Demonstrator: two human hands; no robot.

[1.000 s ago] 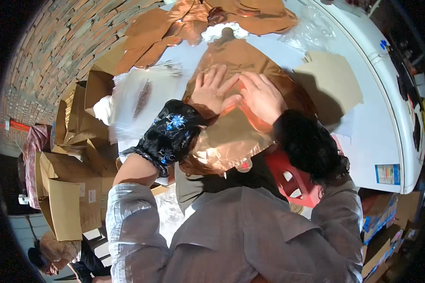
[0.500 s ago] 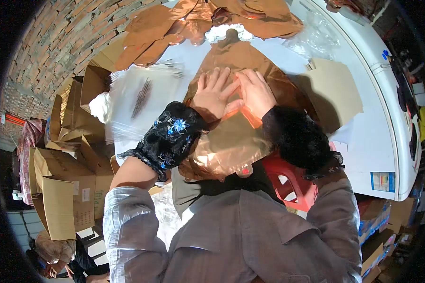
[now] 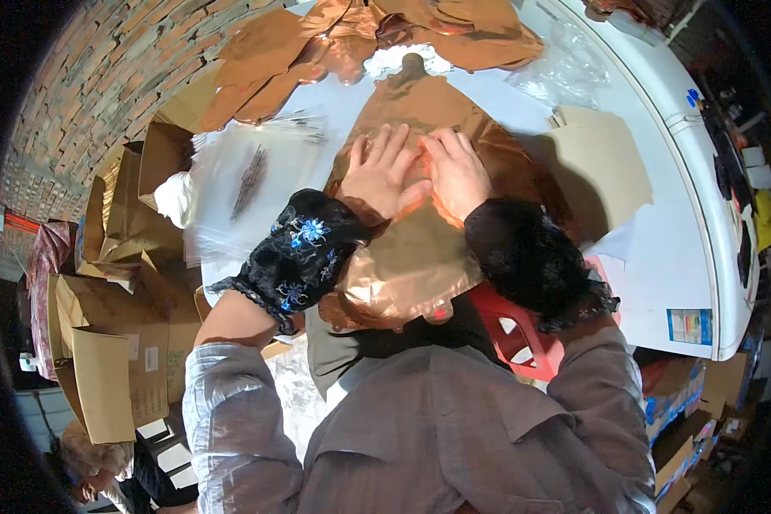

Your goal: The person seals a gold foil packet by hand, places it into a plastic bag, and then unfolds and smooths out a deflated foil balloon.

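Note:
A large copper-coloured foil sheet (image 3: pixel 415 257) lies on the white table, its narrow tip pointing away and its near edge hanging over the table's front. My left hand (image 3: pixel 381 176) rests flat on its middle, fingers spread. Close beside it on the right, my right hand (image 3: pixel 456 176) presses on the same foil, fingers stretched out and holding nothing. Black lace cuffs cover both wrists. More copper foil pieces (image 3: pixel 265 60) are heaped beyond the tip.
Clear plastic bags (image 3: pixel 253 180) are stacked at the left, beige card sheets (image 3: pixel 604 163) at the right. Crumpled clear plastic (image 3: pixel 565 73) lies at the back right. Cardboard boxes (image 3: pixel 120 360) stand left of the table, a red stool (image 3: pixel 522 334) beneath it. Another person (image 3: pixel 98 463) is at the lower left.
My hands still press on the foil; the right hand has shifted slightly and its fingers have come a little nearer the left. The whole view has moved slightly.

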